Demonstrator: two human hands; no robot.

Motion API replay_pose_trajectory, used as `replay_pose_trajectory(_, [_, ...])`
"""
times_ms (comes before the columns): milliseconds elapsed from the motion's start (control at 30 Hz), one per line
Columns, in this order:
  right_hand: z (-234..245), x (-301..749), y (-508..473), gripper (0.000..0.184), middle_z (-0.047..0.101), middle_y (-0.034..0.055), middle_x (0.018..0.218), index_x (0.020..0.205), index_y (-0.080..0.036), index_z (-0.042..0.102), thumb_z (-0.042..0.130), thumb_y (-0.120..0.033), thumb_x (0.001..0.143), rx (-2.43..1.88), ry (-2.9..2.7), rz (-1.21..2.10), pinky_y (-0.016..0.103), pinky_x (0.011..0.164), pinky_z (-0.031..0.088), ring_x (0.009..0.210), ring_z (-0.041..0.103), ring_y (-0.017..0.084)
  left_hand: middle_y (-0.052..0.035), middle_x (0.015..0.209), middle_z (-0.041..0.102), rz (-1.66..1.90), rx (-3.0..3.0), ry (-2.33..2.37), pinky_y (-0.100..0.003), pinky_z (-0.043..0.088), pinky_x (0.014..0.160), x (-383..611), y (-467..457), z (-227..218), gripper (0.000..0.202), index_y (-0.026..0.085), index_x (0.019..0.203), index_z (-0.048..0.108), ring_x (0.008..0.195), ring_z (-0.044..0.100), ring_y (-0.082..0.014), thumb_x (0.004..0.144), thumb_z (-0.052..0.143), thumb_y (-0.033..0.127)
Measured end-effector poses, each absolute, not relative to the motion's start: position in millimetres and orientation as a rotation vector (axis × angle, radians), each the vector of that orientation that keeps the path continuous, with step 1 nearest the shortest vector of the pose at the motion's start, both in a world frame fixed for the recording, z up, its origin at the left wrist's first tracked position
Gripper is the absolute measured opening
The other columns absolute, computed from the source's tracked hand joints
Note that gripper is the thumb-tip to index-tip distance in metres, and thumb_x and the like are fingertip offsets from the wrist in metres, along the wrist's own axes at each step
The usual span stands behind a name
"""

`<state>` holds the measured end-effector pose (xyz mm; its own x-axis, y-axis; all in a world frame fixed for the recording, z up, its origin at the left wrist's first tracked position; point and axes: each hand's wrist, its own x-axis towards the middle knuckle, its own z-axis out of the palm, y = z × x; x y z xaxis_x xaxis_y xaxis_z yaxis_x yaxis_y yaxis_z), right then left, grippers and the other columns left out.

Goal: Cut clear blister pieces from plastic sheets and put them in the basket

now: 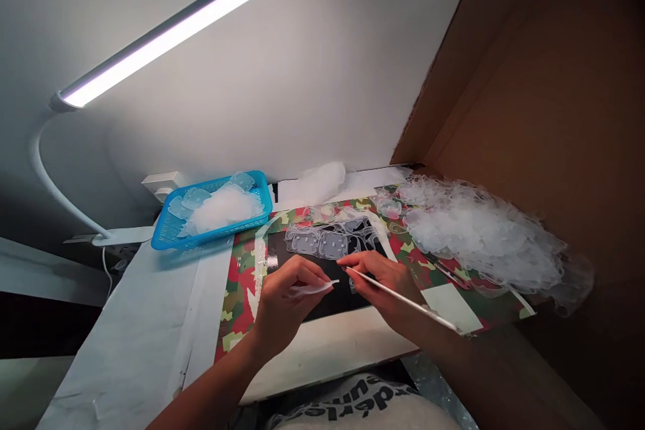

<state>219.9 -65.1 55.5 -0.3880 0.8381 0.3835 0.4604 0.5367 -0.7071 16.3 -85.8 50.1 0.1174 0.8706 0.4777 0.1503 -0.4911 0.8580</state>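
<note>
My left hand (292,302) is closed in a pinch on a thin, whitish translucent piece (301,291) above a black mat (322,311). Just to the right, my right hand (385,282) grips a slim white pen-like tool (413,306); its dark tip points toward the left hand, apart from the piece. Flat translucent plastic shapes (332,243) with small raised dots lie on the far part of the mat, beyond both hands. Another small shape partly shows beside the right hand's fingers.
A blue basket (160,230) with translucent pieces stands at the back left. A large heap of clear pieces (474,235) spreads over the right side, with a narrow metal tool (446,270) at its near edge. Overhead is a lit lamp (191,23); a cardboard wall (549,101) rises at right.
</note>
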Motion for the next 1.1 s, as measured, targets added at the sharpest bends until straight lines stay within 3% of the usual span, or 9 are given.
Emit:
replay_pose_trajectory(167, [55.5, 224.9, -65.1, 0.018, 0.071, 0.0033, 0.108, 0.079, -0.022, 0.059, 0.053, -0.028, 0.095, -1.069, -1.918, 0.843, 0.031, 0.082, 0.052, 0.094, 0.067, 0.018, -0.0011, 0.080, 0.066, 1.405, 1.652, 1.014, -0.021, 0.044, 0.057, 16.5, -87.8, 45.1, 0.016, 0.017, 0.073, 0.059, 0.067, 0.060, -0.0102, 0.078, 0.073, 0.014])
replay_pose_trajectory(367, [55.3, 224.5, -69.5, 0.025, 0.068, 0.0101, 0.117, 0.075, -0.018, 0.053, 0.057, -0.035, 0.093, -0.854, -1.612, 1.449, 0.034, 0.078, 0.055, 0.088, 0.070, 0.020, -0.0007, 0.076, 0.062, 1.321, 1.520, 1.107, -0.021, 0.043, 0.057, 18.6, -85.3, 41.7, 0.017, 0.016, 0.074, 0.060, 0.066, 0.056, -0.0105, 0.079, 0.074, 0.025])
replay_pose_trajectory(467, [49.4, 223.3, -72.1, 0.026, 0.068, 0.0103, 0.116, 0.075, -0.018, 0.056, 0.058, -0.037, 0.092, -0.876, -1.648, 1.507, 0.033, 0.076, 0.054, 0.089, 0.068, 0.020, 0.0006, 0.072, 0.059, 1.165, 1.406, 1.122, -0.020, 0.042, 0.054, 19.8, -80.2, 32.4, 0.021, 0.016, 0.079, 0.060, 0.062, 0.053, -0.0103, 0.080, 0.073, 0.033])
replay_pose_trajectory(600, [35.5, 264.7, -61.8, 0.025, 0.072, 0.0072, 0.098, 0.077, -0.019, 0.062, 0.060, -0.042, 0.089, -1.079, -1.610, 1.221, 0.030, 0.074, 0.052, 0.083, 0.066, 0.019, -0.0030, 0.088, 0.063, 0.945, 1.654, 1.197, -0.026, 0.049, 0.067, 10.1, -67.3, 9.7, 0.021, 0.018, 0.102, 0.063, 0.076, 0.058, -0.0151, 0.083, 0.067, 0.028])
replay_pose_trajectory(700, [25.8, 330.1, -45.2, 0.027, 0.071, 0.0075, 0.098, 0.075, -0.021, 0.059, 0.060, -0.045, 0.086, -1.385, -1.331, 0.739, 0.030, 0.070, 0.051, 0.082, 0.065, 0.020, -0.0075, 0.109, 0.060, 0.853, 2.120, 1.342, -0.035, 0.049, 0.087, -1.5, -54.9, -10.3, 0.030, 0.021, 0.115, 0.063, 0.098, 0.056, -0.0197, 0.091, 0.047, 0.013])
replay_pose_trajectory(833, [19.8, 372.9, -25.6, 0.027, 0.067, 0.0107, 0.099, 0.064, -0.021, 0.054, 0.062, -0.042, 0.078, -1.675, -1.354, 0.061, 0.036, 0.077, 0.048, 0.089, 0.060, 0.025, -0.0121, 0.121, 0.055, 0.632, 2.587, 1.419, -0.040, 0.045, 0.097, -2.6, -43.1, -29.4, 0.052, 0.017, 0.130, 0.055, 0.112, 0.050, -0.0235, 0.086, 0.034, -0.002])
replay_pose_trajectory(933, [19.6, 333.0, -15.6, 0.021, 0.068, 0.0067, 0.092, 0.080, -0.020, 0.063, 0.056, -0.039, 0.084, -1.526, -1.639, 0.407, 0.032, 0.069, 0.048, 0.079, 0.061, 0.020, -0.0144, 0.121, 0.056, 0.435, 2.772, 1.405, -0.040, 0.044, 0.096, 5.6, -40.5, -33.6, 0.047, 0.012, 0.133, 0.053, 0.114, 0.049, -0.0258, 0.089, 0.039, 0.003])
replay_pose_trajectory(1100, [8.0, 237.3, 3.5, 0.016, 0.068, 0.0039, 0.096, 0.077, -0.021, 0.063, 0.055, -0.028, 0.089, -1.024, -2.142, 0.908, 0.031, 0.076, 0.048, 0.087, 0.063, 0.019, -0.0140, 0.119, 0.059, 0.324, 2.866, 1.432, -0.038, 0.045, 0.088, 10.8, -42.7, -33.3, 0.041, 0.011, 0.133, 0.053, 0.108, 0.053, -0.0260, 0.094, 0.040, 0.010])
